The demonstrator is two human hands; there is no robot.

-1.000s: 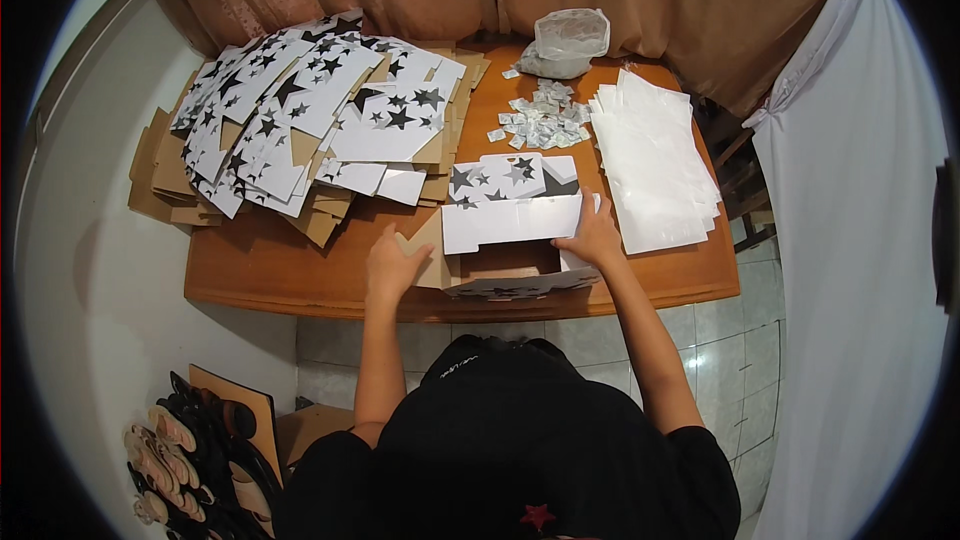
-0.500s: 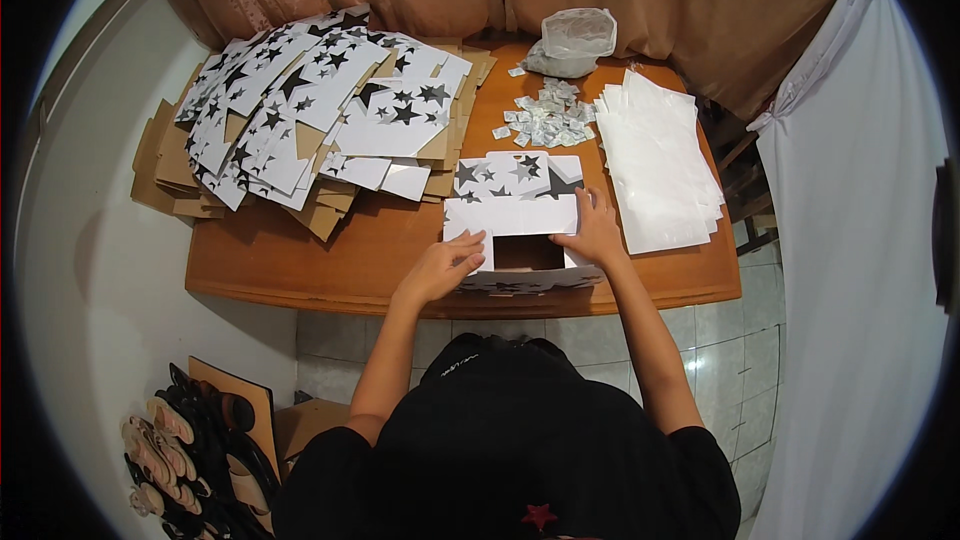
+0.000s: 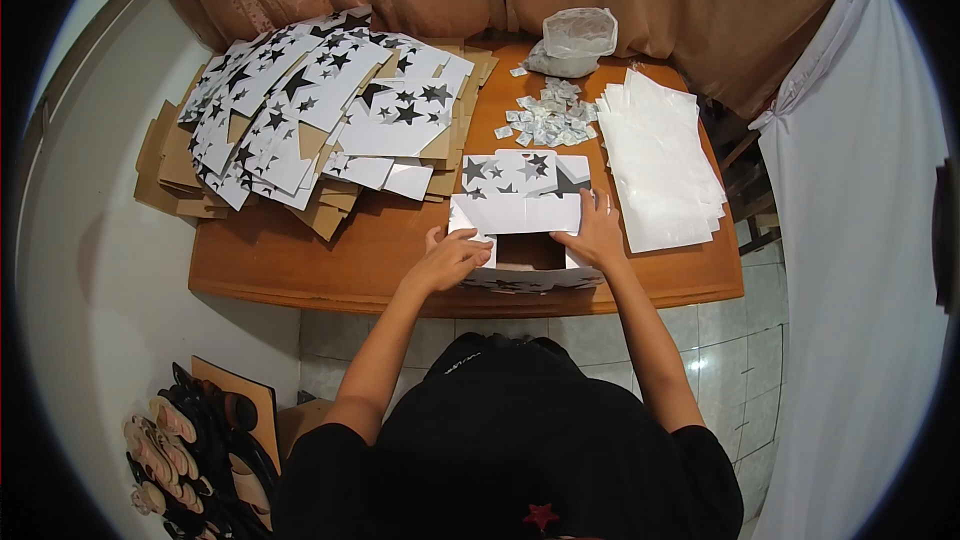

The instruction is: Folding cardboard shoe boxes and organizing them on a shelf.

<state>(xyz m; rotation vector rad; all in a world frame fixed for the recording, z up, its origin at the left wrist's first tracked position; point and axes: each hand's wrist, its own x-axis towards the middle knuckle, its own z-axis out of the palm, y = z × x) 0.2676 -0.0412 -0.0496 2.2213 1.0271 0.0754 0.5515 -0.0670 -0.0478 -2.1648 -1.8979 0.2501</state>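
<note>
Head view shows a white cardboard box with black stars [image 3: 525,225] at the near edge of the wooden tabletop [image 3: 300,260], right in front of the person. The box is partly folded, its top is open, and one flap stands up at the far side. The left hand [image 3: 455,258] rests on the left wall of the box, with the fingers bent and close together on the edge. The right hand [image 3: 595,235] lies on the right corner, with the fingers spread over the upright flap. Behind the box lies a flat star-printed sheet [image 3: 520,172]. Further left is a big pile of flat star-printed box blanks [image 3: 310,110] on brown cardboard. To the right is a stack of white sheets [image 3: 660,160]. Near the far edge are small scattered packets [image 3: 548,120] and a clear plastic bag [image 3: 572,40].
</note>
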